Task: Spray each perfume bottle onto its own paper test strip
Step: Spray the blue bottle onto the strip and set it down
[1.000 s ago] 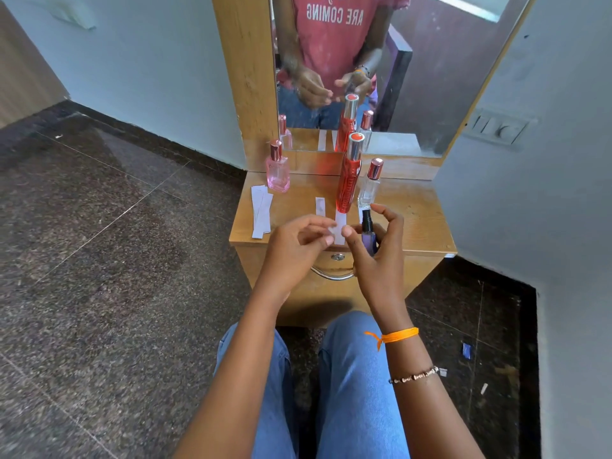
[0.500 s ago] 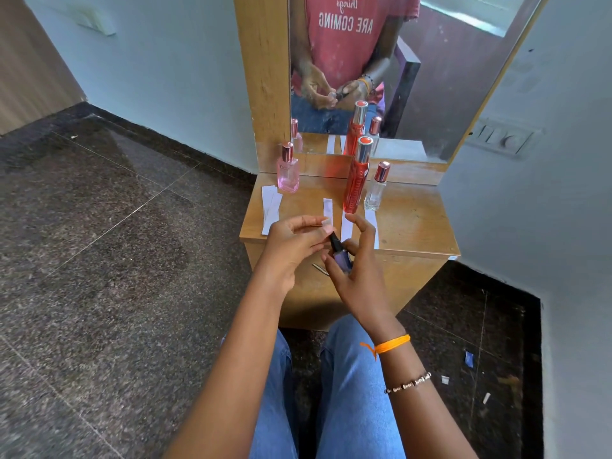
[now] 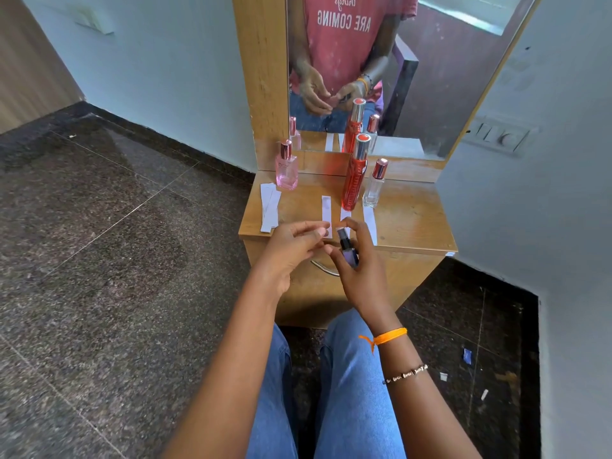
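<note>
**Desk:** What do you have in the head view?

**Me:** I see the right hand (image 3: 361, 276) curled round a small purple perfume bottle with a black spray top (image 3: 347, 251), held upright just off the front edge of the wooden tabletop (image 3: 414, 220). Its forefinger arches over the nozzle. The left hand (image 3: 291, 250) hovers beside it at nine o'clock, fingers loosely bent and close together. I cannot tell whether they pinch a cap or anything else.

**Desk:** Where are the strips?

**Me:** Three white paper test strips lie side by side at twelve o'clock from the bottle, long axes running away from me. The left strip (image 3: 326, 213) sits just beyond the left fingertips. The middle strip (image 3: 345, 215) lies at the foot of the tall red perfume bottle with a silver cap (image 3: 356, 177). The right strip (image 3: 370, 223) lies before the slim clear glass bottle with a rose-gold cap (image 3: 376, 183). A loose stack of spare paper strips (image 3: 270, 207) lies at ten o'clock, near the squat pink glass bottle (image 3: 286, 170).

**Desk:** What does the spray depend on?

**Me:** I judge it depends on which way the nozzle faces. The bottle is nearer the left and middle strips, and the right hand is already on it, so it needs aiming forward and down at a single strip.
</note>
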`<state>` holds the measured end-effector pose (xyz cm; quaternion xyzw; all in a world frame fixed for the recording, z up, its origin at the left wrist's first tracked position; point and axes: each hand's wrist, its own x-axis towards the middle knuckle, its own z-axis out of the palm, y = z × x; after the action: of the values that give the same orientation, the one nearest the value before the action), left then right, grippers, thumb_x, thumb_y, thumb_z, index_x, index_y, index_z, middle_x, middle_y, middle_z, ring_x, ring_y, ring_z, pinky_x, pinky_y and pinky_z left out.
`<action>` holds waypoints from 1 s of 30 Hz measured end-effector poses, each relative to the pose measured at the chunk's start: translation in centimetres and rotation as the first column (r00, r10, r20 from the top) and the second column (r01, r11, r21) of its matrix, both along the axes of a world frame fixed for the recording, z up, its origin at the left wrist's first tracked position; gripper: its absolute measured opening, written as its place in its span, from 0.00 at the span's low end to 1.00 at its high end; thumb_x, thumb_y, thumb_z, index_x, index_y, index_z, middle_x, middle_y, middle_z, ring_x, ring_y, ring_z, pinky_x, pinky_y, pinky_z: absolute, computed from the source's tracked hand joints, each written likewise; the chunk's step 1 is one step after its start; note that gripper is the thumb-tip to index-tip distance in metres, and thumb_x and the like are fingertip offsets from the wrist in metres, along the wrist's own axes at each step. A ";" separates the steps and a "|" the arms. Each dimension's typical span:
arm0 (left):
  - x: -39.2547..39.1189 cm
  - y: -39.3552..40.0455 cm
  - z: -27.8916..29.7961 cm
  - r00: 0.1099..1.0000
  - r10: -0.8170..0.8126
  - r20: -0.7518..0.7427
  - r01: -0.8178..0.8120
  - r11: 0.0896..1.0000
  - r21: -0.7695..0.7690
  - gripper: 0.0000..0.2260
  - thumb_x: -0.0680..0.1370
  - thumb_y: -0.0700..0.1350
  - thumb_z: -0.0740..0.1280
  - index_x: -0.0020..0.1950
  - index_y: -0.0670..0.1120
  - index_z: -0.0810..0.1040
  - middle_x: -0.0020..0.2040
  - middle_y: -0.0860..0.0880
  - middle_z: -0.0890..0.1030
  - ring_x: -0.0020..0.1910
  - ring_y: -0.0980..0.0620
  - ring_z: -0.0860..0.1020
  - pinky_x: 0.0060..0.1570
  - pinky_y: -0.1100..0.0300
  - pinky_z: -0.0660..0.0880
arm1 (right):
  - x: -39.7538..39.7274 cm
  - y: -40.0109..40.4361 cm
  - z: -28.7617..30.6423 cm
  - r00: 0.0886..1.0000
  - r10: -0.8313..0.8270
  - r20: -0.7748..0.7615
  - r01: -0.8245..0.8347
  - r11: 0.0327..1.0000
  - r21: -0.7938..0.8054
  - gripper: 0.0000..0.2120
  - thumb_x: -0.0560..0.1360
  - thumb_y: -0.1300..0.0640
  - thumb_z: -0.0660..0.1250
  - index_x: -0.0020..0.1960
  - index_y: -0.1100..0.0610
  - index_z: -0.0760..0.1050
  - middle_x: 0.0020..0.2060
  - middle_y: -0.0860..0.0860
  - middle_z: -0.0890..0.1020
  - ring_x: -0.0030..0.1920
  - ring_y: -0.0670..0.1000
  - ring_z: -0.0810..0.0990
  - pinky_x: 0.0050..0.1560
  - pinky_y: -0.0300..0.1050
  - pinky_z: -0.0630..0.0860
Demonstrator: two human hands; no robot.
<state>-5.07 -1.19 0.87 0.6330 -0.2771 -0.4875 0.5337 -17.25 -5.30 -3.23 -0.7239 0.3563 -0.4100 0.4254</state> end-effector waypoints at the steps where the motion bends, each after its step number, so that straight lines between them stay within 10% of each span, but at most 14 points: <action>1: 0.0 0.0 -0.1 1.000 -0.001 0.013 0.001 1.000 0.004 0.09 0.79 0.42 0.63 0.55 0.48 0.80 0.56 0.48 0.82 0.57 0.52 0.78 0.62 0.56 0.71 | 0.0 -0.1 -0.1 1.000 -0.003 -0.005 0.003 1.000 -0.003 0.20 0.75 0.61 0.69 0.53 0.38 0.65 0.39 0.47 0.77 0.36 0.51 0.74 0.38 0.34 0.70; 9: -0.2 -0.4 -1.0 0.964 0.068 0.258 -0.065 0.998 -0.017 0.12 0.80 0.39 0.58 0.54 0.50 0.80 0.55 0.50 0.81 0.54 0.53 0.78 0.51 0.62 0.72 | 0.1 -0.8 -0.8 1.000 0.002 -0.012 -0.001 0.995 0.097 0.16 0.78 0.55 0.64 0.61 0.45 0.64 0.33 0.56 0.72 0.32 0.48 0.68 0.36 0.43 0.69; 14: 0.2 -1.0 -2.0 0.866 0.073 0.494 -0.080 0.997 -0.006 0.11 0.79 0.40 0.60 0.54 0.51 0.80 0.57 0.52 0.79 0.57 0.53 0.76 0.56 0.59 0.71 | 0.7 -2.5 0.6 0.997 0.060 -0.042 -0.056 0.995 0.087 0.22 0.73 0.57 0.54 0.58 0.32 0.56 0.51 0.53 0.70 0.43 0.49 0.70 0.49 0.47 0.70; 18: 0.3 -1.5 -2.8 0.754 0.074 0.653 -0.064 0.997 -0.039 0.10 0.78 0.38 0.62 0.53 0.50 0.80 0.55 0.51 0.78 0.55 0.51 0.76 0.54 0.57 0.73 | 2.0 -4.2 1.6 0.979 0.128 -0.162 -0.126 0.992 0.024 0.24 0.76 0.65 0.60 0.68 0.52 0.58 0.52 0.57 0.73 0.47 0.52 0.73 0.50 0.39 0.72; 30: 0.4 -2.1 -4.1 0.491 0.038 0.870 -0.022 0.999 -0.031 0.20 0.76 0.33 0.59 0.62 0.51 0.77 0.59 0.52 0.79 0.57 0.47 0.68 0.56 0.57 0.68 | 5.9 -9.9 7.0 0.831 -0.077 -0.550 -0.232 0.851 -0.470 0.12 0.64 0.73 0.68 0.42 0.59 0.73 0.40 0.56 0.79 0.39 0.57 0.77 0.37 0.54 0.77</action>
<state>-4.64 -3.28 -3.22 0.7929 -0.5012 -0.0906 0.3346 -11.39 -15.16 3.80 -0.9121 0.3083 -0.2465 0.1106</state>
